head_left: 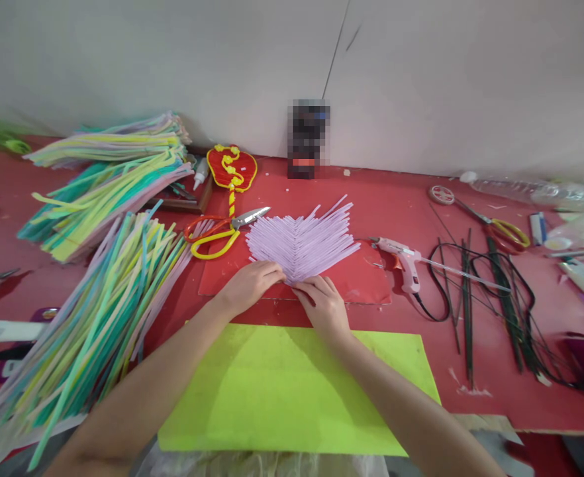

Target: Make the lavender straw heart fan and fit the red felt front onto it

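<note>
Leftward of lilac stems (pixel 296 242), a tray (pixel 204 198) holds a tube (pixel 201 170).

Two bare hands are seen, one left hand (pixel 253 283) and one right hand (pixel 326 306), with one lilac leaf-shaped piece (pixel 296 242) between them. Three bunches of coloured stems are counted: one upper bunch (pixel 118 146), one middle bunch (pixel 118 199) and one lower bunch (pixel 103 318). Two pairs of scissors are shown, one left pair (pixel 236 223) and one right pair (pixel 491 224). One glue gun (pixel 408 257) and one lime-green sheet (pixel 282 391) are counted.
</note>
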Demonstrator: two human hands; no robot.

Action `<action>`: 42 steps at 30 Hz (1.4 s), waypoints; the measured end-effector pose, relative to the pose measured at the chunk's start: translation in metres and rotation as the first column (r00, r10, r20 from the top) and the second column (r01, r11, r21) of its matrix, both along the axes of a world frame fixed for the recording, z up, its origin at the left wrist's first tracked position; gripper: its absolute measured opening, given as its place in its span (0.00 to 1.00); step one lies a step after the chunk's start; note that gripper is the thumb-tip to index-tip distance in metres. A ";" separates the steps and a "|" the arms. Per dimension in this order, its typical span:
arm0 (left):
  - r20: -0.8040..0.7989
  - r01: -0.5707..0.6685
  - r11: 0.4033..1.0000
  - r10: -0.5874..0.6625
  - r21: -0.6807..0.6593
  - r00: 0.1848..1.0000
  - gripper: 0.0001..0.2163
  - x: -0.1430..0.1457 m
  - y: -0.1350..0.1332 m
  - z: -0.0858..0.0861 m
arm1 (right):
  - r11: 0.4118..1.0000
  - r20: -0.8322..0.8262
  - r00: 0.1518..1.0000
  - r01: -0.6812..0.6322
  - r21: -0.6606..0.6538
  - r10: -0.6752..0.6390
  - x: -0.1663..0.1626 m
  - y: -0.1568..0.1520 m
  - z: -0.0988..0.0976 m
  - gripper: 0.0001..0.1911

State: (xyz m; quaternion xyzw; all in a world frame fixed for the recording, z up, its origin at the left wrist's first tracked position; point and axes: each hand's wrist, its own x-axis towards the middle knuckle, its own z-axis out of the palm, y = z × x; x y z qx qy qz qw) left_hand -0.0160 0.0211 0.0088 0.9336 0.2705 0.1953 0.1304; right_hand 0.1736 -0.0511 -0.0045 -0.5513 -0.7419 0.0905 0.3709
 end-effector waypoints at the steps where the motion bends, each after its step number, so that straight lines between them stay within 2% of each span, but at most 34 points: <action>1: -0.003 0.000 1.000 0.000 0.008 1.000 0.10 0.000 0.000 0.000 | 1.000 -0.004 1.000 0.010 -0.005 -0.010 -0.001 0.000 0.000 0.09; 7: -0.036 -0.006 0.997 0.009 0.076 0.999 0.10 0.000 -0.001 -0.004 | 0.998 -0.043 0.999 0.025 -0.057 -0.028 -0.001 0.000 0.001 0.08; 12: -0.055 -0.017 0.997 0.022 0.078 0.998 0.11 0.001 -0.003 -0.002 | 0.996 -0.074 0.997 0.028 -0.085 -0.035 0.000 0.000 -0.003 0.07; 23: -0.029 -0.025 0.992 0.029 0.126 0.999 0.11 0.001 -0.005 0.000 | 0.998 -0.074 0.997 0.027 -0.061 -0.031 0.001 0.005 -0.003 0.05; 33: -0.061 0.003 0.992 0.005 0.128 0.998 0.12 0.002 -0.006 0.004 | 0.999 -0.079 0.996 -0.030 -0.021 0.029 0.002 0.008 -0.002 0.09; 37: -0.059 0.001 0.992 0.007 0.123 0.998 0.12 0.002 -0.007 0.006 | 0.999 -0.091 0.996 -0.024 -0.044 0.020 0.002 0.007 -0.003 0.09; 42: -0.073 0.044 0.983 -0.031 0.179 0.997 0.11 0.006 -0.008 0.006 | 0.998 -0.086 0.996 -0.014 -0.058 0.009 0.002 0.007 -0.002 0.08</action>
